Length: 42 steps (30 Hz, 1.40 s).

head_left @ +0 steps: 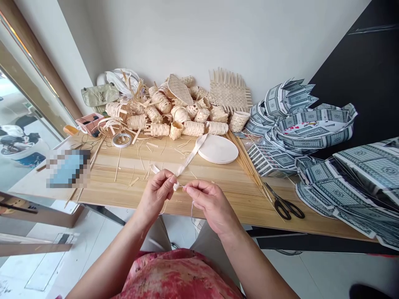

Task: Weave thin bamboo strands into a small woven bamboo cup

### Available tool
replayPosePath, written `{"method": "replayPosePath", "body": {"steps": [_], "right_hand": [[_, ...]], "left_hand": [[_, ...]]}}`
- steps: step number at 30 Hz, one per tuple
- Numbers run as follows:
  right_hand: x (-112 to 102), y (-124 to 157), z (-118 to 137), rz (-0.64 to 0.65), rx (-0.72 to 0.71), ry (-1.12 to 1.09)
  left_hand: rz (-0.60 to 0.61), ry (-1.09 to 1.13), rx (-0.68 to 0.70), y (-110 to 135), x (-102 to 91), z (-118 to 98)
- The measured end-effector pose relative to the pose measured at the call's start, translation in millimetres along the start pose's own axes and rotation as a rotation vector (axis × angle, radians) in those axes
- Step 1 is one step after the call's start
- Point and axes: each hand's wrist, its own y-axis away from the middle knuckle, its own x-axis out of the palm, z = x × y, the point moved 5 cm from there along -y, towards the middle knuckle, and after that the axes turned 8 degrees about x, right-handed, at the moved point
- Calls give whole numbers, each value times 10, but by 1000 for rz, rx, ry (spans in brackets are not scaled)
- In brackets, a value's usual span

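My left hand (159, 187) is closed in a pinch on a pale ribbon (190, 158), at the table's front edge. The ribbon runs back to a wide, flat white roll (218, 149) lying on the table. Close beside it, my right hand (209, 198) pinches a thin thread (192, 207) between thumb and fingers. The thread stretches across to the ribbon at my left fingertips, and its tail hangs below my right hand. Fingers hide how thread and ribbon meet.
Several small woven baskets (160, 101) are heaped against the wall. Black-handled scissors (285, 205) lie right of my hands, beside thin sticks (249, 162). Folded-card baskets (314, 128) crowd the right side. A tape roll (121, 140) and loose slivers lie on the left.
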Motion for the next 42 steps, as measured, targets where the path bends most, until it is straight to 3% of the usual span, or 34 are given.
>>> {"method": "replayPosePath", "body": {"steps": [5,11,16,21,30,39,42], "right_hand": [[15,9,10,-7,-63,94],[61,15,66,18,-218,213],[73,34,171,41,-388,286],[109,28,121,88,-377,330],[-14,-37,0,-21,-162,116],[-1,-12,66,-66,-242,224],[-6,-8,75,-83,-237,247]], "left_hand": [[-10,72,-82,-6,10,10],[-9,518,-286,28,154,81],[-75,725,-325,79,210,89],[-98,661,-254,46,145,79],[-26,478,-136,28,21,70],[75,264,-63,115,-18,107],[80,25,-13,91,-93,86]]}}
